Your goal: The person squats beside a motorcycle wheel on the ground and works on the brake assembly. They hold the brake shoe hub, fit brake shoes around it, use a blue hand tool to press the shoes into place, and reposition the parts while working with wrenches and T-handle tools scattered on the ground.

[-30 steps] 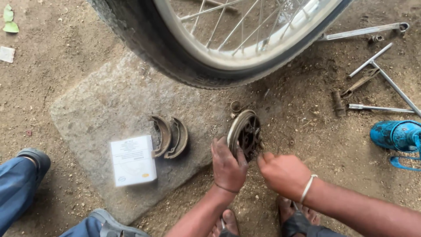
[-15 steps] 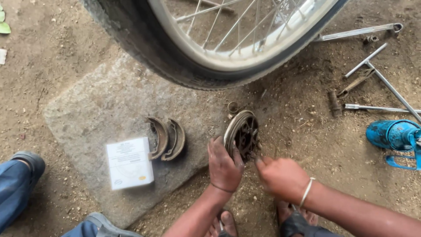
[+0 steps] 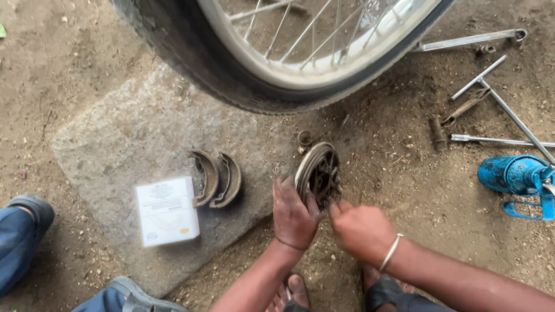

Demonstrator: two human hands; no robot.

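Observation:
A round rusty brake plate (image 3: 317,171) stands on its edge at the rim of a flat grey stone slab (image 3: 133,133). My left hand (image 3: 293,215) grips its lower left rim and holds it upright. My right hand (image 3: 362,229), with a white bangle on the wrist, is closed right beside the plate's lower right side, fingers touching it; what it holds is hidden. Two curved worn brake shoes (image 3: 217,178) lie on the slab to the left, next to a small white cardboard box (image 3: 166,210).
A spoked wheel with a black tyre (image 3: 231,69) hangs over the top. Long metal wrenches and a T-handle (image 3: 497,98) lie on the dirt at right, near a blue can (image 3: 516,174). Another person's blue trouser legs and grey shoe (image 3: 32,211) are at lower left. My sandalled feet (image 3: 381,292) are below.
Both hands stay on the brake plate; my right hand has shifted slightly closer to its lower edge. The view has drifted a little.

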